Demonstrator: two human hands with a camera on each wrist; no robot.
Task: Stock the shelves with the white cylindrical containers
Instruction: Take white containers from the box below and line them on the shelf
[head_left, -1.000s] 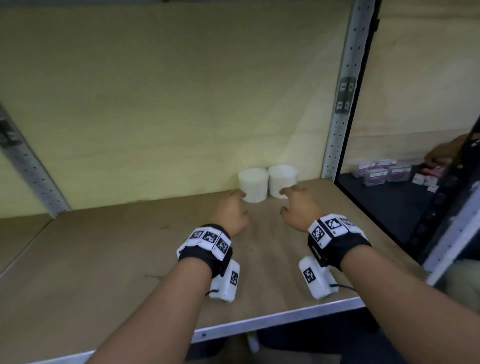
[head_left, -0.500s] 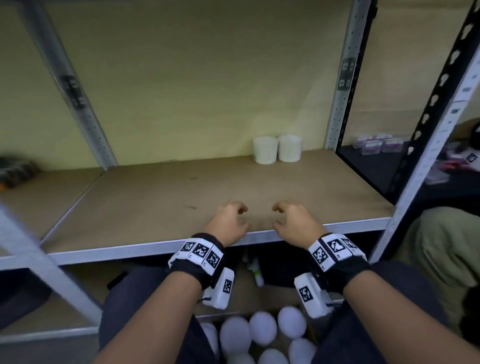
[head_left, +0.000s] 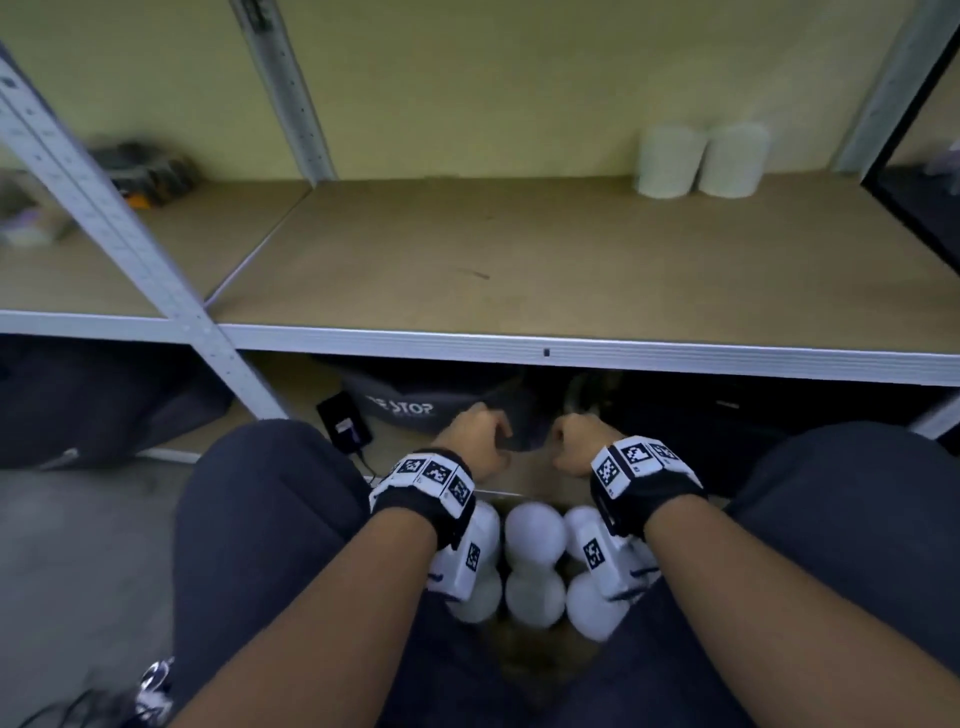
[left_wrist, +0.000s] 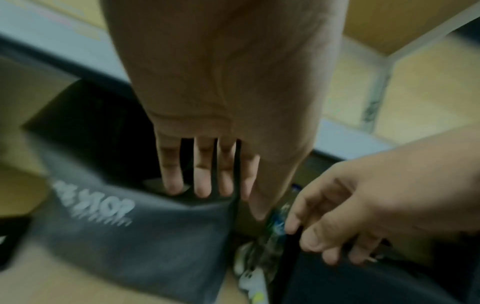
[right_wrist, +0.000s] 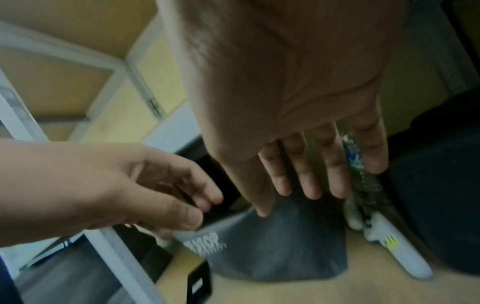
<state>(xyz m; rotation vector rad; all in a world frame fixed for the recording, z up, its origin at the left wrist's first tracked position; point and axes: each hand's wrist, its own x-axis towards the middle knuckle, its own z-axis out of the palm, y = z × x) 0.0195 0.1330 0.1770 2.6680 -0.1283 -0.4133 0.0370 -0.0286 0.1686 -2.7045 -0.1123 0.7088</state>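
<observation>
Two white cylindrical containers on the shelf (head_left: 519, 260), upright and touching side by side at its back right corner: left one (head_left: 670, 161), right one (head_left: 732, 158), both against the yellow back panel and just beside the rear metal post (head_left: 883, 83).

More white containers (head_left: 535, 530) low in the head view, seen as round white tops packed close together between the knees in dark trousers (head_left: 270, 519), partly hidden under the wrist cameras. Blurred, so no exact count possible.

Left hand (head_left: 475, 439) below the shelf's front rail (head_left: 519, 348), well apart from the shelved pair, fingers loosely curled, grasping nothing. In the left wrist view the same hand (left_wrist: 207, 102) palm toward the camera, fingers (left_wrist: 202, 174) hanging nearly straight over a grey bag.

Right hand (head_left: 579, 441) level with the left and near it without touching, likewise loosely curled and empty. From the right wrist view (right_wrist: 285, 82), fingers (right_wrist: 306, 174) slack and slightly spread.

Grey bag (head_left: 410, 405) with white lettering ending in "STOP" on the lower shelf, directly beyond both hands. Small black device (head_left: 345, 426) with a cable just left of the bag. Black bands with black-and-white marker tiles (head_left: 426, 475) on both wrists. Blurred dark clutter (head_left: 145, 166) on the neighbouring shelf at far left.
</observation>
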